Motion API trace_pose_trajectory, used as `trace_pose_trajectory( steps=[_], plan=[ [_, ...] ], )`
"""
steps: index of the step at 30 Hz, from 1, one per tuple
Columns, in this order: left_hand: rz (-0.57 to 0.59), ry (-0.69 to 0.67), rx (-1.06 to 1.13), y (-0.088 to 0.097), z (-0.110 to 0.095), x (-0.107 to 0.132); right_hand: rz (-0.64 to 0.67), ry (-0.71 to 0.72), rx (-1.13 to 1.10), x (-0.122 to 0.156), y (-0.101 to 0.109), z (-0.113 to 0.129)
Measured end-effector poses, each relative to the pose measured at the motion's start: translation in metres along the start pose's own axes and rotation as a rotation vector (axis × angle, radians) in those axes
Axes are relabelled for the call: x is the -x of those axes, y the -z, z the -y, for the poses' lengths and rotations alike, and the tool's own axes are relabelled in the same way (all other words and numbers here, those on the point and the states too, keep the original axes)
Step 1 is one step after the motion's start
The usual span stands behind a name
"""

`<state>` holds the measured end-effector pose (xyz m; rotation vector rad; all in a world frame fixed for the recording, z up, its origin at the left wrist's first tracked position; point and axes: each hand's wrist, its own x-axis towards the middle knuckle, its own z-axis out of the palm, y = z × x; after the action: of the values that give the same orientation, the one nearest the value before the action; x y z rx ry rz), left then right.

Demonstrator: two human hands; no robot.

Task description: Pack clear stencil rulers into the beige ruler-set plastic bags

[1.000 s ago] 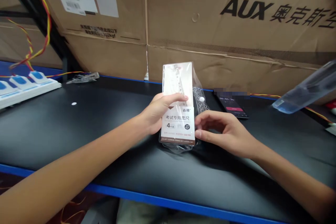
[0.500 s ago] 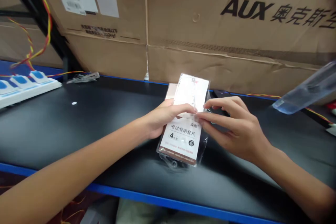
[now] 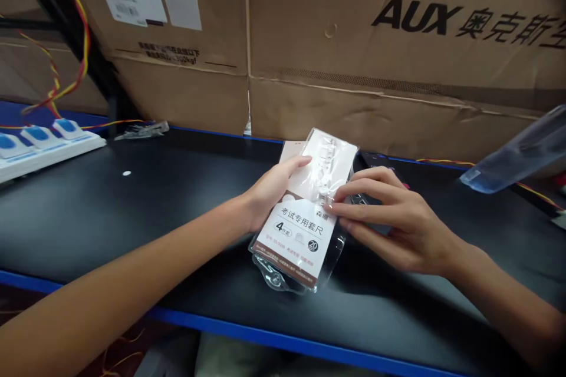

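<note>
A clear plastic packet holding an exam ruler set point(image 3: 298, 235), with a white and brown printed card, is tilted over the black table. My left hand point(image 3: 272, 191) grips its left edge, thumb across the front. My right hand point(image 3: 389, 218) presses its fingertips on the packet's right side. The rulers inside show only faintly through the plastic. A pale card point(image 3: 292, 150) sticks out behind the packet's upper left. A black phone point(image 3: 375, 160) lies behind my right hand, mostly hidden.
The black table point(image 3: 110, 218) has a blue front edge. Large cardboard boxes point(image 3: 354, 59) stand along its back. A white power strip point(image 3: 44, 147) with wires sits far left, a crumpled clear bag point(image 3: 144, 130) at the back, and a clear plastic sleeve point(image 3: 517, 156) at right.
The packet has turned clockwise from nearly upright and shifted slightly down and left. My right hand has moved up its right side and now presses on it.
</note>
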<state>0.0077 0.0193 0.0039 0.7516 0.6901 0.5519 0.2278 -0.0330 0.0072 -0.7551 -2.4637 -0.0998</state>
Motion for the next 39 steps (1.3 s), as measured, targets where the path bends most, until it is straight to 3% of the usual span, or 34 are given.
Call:
trace_pose_trajectory(
  steps=[9,14,19,25,32,39],
  plan=[
    [0.185,-0.095,0.059,0.001,-0.006,0.006,-0.065,-0.062,0.163,0.001,-0.006,0.007],
    [0.224,-0.008,0.034,0.004,-0.005,0.004,0.084,-0.107,0.251,0.001,-0.010,0.010],
    [0.186,0.103,0.007,0.008,-0.002,-0.001,0.183,-0.113,0.251,0.002,-0.014,0.010],
    [0.193,0.047,0.000,0.006,-0.004,0.001,-0.009,-0.064,0.181,0.002,-0.010,0.006],
    [0.157,0.035,-0.037,0.002,-0.006,0.008,0.087,-0.111,0.172,0.001,-0.010,0.006],
    [0.126,-0.210,-0.263,0.003,-0.012,0.012,-0.190,-0.068,-0.020,0.001,-0.003,0.001]
  ],
)
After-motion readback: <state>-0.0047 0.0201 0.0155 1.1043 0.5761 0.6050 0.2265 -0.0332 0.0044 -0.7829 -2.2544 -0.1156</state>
